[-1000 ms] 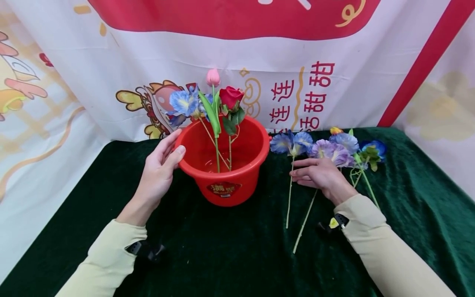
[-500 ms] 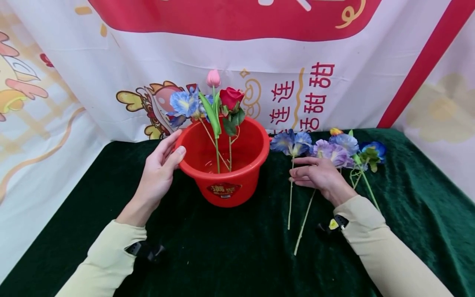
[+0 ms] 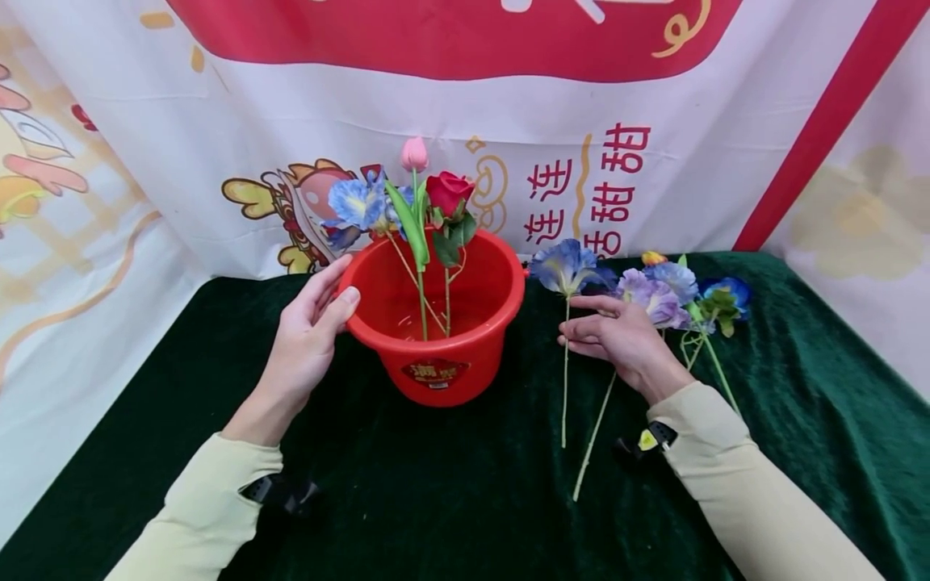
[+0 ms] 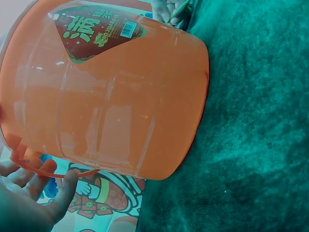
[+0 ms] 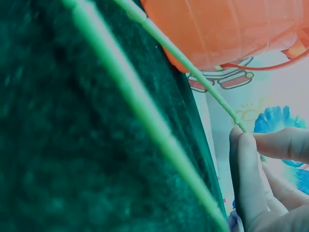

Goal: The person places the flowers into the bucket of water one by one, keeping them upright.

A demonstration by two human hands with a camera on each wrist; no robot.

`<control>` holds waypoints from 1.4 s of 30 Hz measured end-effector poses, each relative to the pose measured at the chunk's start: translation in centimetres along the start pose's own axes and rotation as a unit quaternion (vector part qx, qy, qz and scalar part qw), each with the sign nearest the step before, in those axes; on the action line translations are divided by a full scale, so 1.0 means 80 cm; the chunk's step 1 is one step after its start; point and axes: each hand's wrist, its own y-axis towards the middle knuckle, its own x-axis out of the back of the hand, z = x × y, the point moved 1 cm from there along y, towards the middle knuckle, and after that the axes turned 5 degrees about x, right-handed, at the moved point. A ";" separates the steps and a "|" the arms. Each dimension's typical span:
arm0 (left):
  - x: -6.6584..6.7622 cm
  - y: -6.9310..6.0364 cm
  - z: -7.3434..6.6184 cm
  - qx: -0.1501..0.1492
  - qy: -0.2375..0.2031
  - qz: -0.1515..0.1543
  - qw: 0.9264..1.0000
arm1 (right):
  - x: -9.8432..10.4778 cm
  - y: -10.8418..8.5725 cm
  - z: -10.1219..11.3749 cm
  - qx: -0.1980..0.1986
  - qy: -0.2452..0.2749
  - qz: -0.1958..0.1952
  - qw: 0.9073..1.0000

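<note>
My left hand [image 3: 301,355] is at the left side of a red plastic bucket [image 3: 450,371], fingers and thumb about its side handle [image 4: 60,175] in the left wrist view. In the bucket lean a blue iris [image 3: 359,202], a pink tulip [image 3: 414,153] and a red rose [image 3: 449,194]. To the right, my right hand [image 3: 617,339] pinches the thin stem of another blue artificial iris [image 3: 565,266] just under its bloom. That stem [image 5: 207,87] runs between fingertips and thumb in the right wrist view, its bloom partly hidden.
Right of my right hand lie purple [image 3: 654,297] and blue flowers [image 3: 726,298], with an orange bud [image 3: 654,258] among them. A loose stem [image 3: 594,440] points toward me. Dark green cloth [image 3: 436,500] covers the table; a printed white backdrop [image 3: 291,113] stands behind.
The blue iris in my right hand has lifted and turned slightly, its bloom a little higher. My left hand and the bucket stay in place.
</note>
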 end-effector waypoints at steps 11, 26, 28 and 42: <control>0.001 0.000 0.001 -0.002 -0.006 0.004 1.000 | -0.013 -0.011 0.019 0.036 0.021 0.005 0.999; 0.000 0.002 0.000 -0.004 -0.005 0.006 1.000 | -0.035 -0.019 0.118 0.078 0.027 0.006 0.997; 0.002 0.001 0.001 -0.006 -0.006 0.005 1.000 | -0.042 -0.015 0.131 0.077 0.026 0.014 0.997; 0.000 0.001 0.000 -0.010 -0.012 0.007 1.000 | -0.102 0.015 0.185 0.064 0.083 -0.011 0.994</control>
